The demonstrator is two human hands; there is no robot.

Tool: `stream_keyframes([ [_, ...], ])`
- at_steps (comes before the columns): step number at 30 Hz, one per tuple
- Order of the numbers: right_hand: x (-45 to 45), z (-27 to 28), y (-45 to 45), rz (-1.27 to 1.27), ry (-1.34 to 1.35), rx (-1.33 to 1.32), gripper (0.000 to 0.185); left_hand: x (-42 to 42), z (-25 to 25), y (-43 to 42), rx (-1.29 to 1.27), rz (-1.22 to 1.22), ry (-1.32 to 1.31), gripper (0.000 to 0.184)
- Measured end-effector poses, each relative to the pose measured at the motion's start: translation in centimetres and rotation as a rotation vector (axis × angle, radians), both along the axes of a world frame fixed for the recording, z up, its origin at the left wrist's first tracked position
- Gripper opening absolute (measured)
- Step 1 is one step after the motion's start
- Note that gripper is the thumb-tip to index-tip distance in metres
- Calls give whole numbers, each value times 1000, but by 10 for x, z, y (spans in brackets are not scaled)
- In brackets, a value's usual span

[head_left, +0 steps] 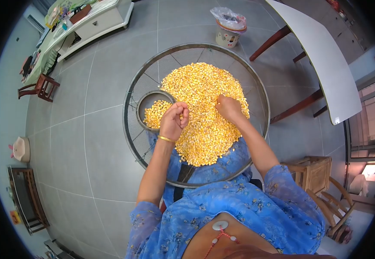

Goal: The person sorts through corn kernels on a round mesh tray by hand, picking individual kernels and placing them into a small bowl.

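A wide round mesh sieve point(263, 93) rests over my lap, with a broad heap of yellow corn kernels point(202, 86) on it. On its left side sits a small round bowl point(141, 108) holding more kernels. My left hand point(175, 121), with a gold bangle at the wrist, is at the bowl's right edge, palm turned up and fingers curled; what they hold, if anything, is too small to make out. Over the right part of the heap, my right hand point(229, 108) has its fingers pressed together at the kernels, their tips partly hidden.
Beyond the sieve stands a lined waste bin point(227, 38). A white table point(325, 56) with dark legs is at the right, above a wooden chair point(316, 172). A small stool point(45, 87) and a white cabinet point(97, 26) are at the upper left.
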State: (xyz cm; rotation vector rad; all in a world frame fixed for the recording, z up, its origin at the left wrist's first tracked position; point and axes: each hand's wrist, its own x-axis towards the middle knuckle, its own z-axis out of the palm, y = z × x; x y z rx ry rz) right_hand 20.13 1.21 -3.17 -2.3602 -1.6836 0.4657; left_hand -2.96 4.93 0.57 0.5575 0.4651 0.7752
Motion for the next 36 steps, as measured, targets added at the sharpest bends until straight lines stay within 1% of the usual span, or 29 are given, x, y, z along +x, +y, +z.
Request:
stream_keyframes([
  [2, 3, 1, 0, -2, -4, 28, 24, 1, 1, -1, 16, 1, 29, 16],
  [4, 4, 16, 1, -27, 269, 102, 25, 1, 0, 0, 8, 0, 30, 18],
  [5, 6, 24, 1, -28, 268, 99, 25, 0, -1, 1, 0, 4, 32, 20],
  [7, 10, 37, 1, -160, 835, 201, 17, -1, -3, 3, -4, 10, 26, 21],
  [8, 20, 36, 2, -163, 833, 201, 17, -2, -4, 4, -6, 13, 22, 22],
  [10, 39, 39, 0, -32, 2020, 271, 16, -3, -6, 5, -12, 4, -1, 22],
  [11, 39, 36, 1, -117, 2127, 394, 15, -3, -7, 6, -17, 2, -22, 22],
  [12, 38, 43, 1, -118, 2128, 399, 15, -2, -8, 7, -15, -1, -21, 22],
  [14, 35, 52, -1, -370, 2140, 521, 21, -1, -12, 6, 106, -20, 92, 22],
  [15, 34, 51, -1, -379, 2143, 523, 21, 2, -16, 3, 102, -25, 97, 22],
  [17, 34, 47, 0, -406, 2126, 538, 22, 15, -25, -6, 632, -9, 617, 22],
  [18, 36, 42, 1, -412, 2129, 543, 22, 20, -26, -12, 633, -15, 619, 22],
  [20, 39, 33, 2, -307, 2108, 527, 24, 28, -30, -29, 1364, -71, 1242, 24],
  [21, 38, 36, 1, -311, 2109, 528, 24, 34, -29, -36, 1451, -144, 1337, 24],
  [22, 36, 39, 0, -311, 1939, 468, 23, 37, -32, -38, 1450, -147, 1338, 24],
  [23, 34, 42, -1, -307, 1769, 409, 22, 39, -36, -40, 1497, -215, 1368, 22],
  [24, 30, 44, -1, -308, 1772, 409, 22, 40, -43, -41, 1543, -286, 1398, 20],
  [25, 26, 47, -2, -319, 1670, 352, 20, 41, -51, -41, 1578, -231, 1398, 16],
  [26, 23, 47, -2, -329, 1566, 298, 18, 41, -58, -40, 1582, -234, 1397, 16],
  [27, 23, 46, -1, -330, 1567, 302, 18, 41, -59, -40, 1594, -205, 1387, 15],
  [29, 22, 36, 3, -259, 1284, 189, 20, 40, -60, -39, 1606, -179, 1377, 13],
  [30, 21, 20, 7, -263, 1286, 189, 20, 40, -55, -39, 1568, -154, 1351, 13],
  [32, 16, -14, 15, -37, 625, 441, 22, 40, -48, -38, 1533, -131, 1323, 13],
  [33, 10, -1, 11, -61, 502, 296, 22, 40, -45, -37, 1431, -123, 1295, 13],
  [34, 3, 5, 9, -62, 502, 296, 22, 41, -43, -35, 1329, -114, 1266, 13],
  [36, -7, 12, 6, -58, 239, 108, 21, 40, -39, -32, 1294, -82, 1253, 14],
])
